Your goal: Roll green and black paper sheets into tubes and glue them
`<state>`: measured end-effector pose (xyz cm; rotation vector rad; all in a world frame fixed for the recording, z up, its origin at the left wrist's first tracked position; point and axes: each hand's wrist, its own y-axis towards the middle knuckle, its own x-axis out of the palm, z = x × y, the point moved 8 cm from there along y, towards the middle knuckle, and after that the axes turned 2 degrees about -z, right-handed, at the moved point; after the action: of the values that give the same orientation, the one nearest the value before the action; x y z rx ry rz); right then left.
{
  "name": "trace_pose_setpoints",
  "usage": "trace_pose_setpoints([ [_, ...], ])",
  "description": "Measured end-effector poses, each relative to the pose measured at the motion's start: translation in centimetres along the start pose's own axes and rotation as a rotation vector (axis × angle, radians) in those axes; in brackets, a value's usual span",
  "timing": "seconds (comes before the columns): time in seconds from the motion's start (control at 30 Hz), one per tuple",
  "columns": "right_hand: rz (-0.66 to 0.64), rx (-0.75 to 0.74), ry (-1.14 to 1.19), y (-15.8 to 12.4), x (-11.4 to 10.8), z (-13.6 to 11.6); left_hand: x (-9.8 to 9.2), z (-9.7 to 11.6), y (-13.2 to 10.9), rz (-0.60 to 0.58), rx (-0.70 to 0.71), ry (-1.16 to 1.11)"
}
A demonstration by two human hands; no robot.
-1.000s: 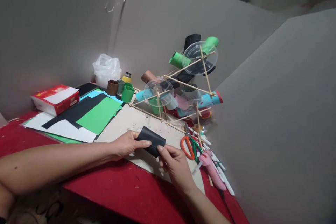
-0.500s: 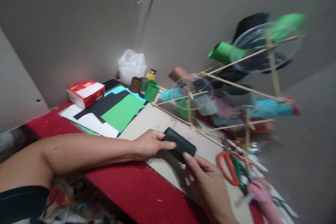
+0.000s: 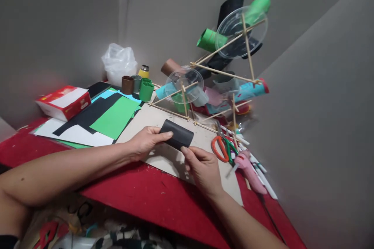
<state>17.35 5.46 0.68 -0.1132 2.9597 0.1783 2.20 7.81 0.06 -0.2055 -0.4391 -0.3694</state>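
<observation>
A black paper tube (image 3: 179,134) is held between both hands, tilted above the pale board (image 3: 163,160). My left hand (image 3: 146,141) grips its left end, thumb lying on top. At the lower right end of the tube, my right hand (image 3: 203,167) pinches the edge between thumb and fingers. Beyond the tube stands a frame of thin wooden sticks (image 3: 222,72) with clear plastic discs (image 3: 184,85) and paper tubes in several colors. Orange-handled scissors (image 3: 219,148) and a pink glue gun (image 3: 250,173) lie to the right of my right hand.
Black, white and green paper sheets (image 3: 117,118) lie at the left, beside a red and white box (image 3: 64,102). Behind are a white plastic bag (image 3: 119,62), a brown tube (image 3: 127,85), a green tube (image 3: 146,90) and a yellow bottle (image 3: 144,71). The red table's (image 3: 146,192) front edge runs below.
The view has turned right, so most things appear further left. Both hands still hold the black tube, which now lies slightly flatter in view.
</observation>
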Motion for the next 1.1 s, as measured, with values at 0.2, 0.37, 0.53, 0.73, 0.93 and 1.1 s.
trace_pose_setpoints([
  [0.2, -0.044, -0.023, 0.068, -0.1, 0.2, -0.2, 0.1, -0.5, 0.3, -0.041, -0.031, 0.007],
  [0.37, -0.055, -0.024, 0.171, 0.8, -0.1, 0.4, 0.3, -0.6, 0.2, -0.074, -0.047, 0.003],
  [0.53, -0.054, -0.016, 0.214, 1.3, -0.3, 0.7, 0.4, -0.7, -0.1, -0.081, -0.046, 0.132],
  [0.73, -0.052, -0.016, 0.214, 1.2, -0.1, 0.3, 0.3, 0.3, -0.2, -0.083, 0.026, 0.183],
  [0.93, -0.026, -0.051, 0.180, 1.6, -0.3, -0.3, -0.9, 1.8, -0.1, 0.019, 0.078, 0.247],
  [1.1, -0.067, -0.093, 0.031, 1.1, 0.2, -0.9, -1.3, 2.7, -0.2, 0.091, 0.147, 0.251],
])
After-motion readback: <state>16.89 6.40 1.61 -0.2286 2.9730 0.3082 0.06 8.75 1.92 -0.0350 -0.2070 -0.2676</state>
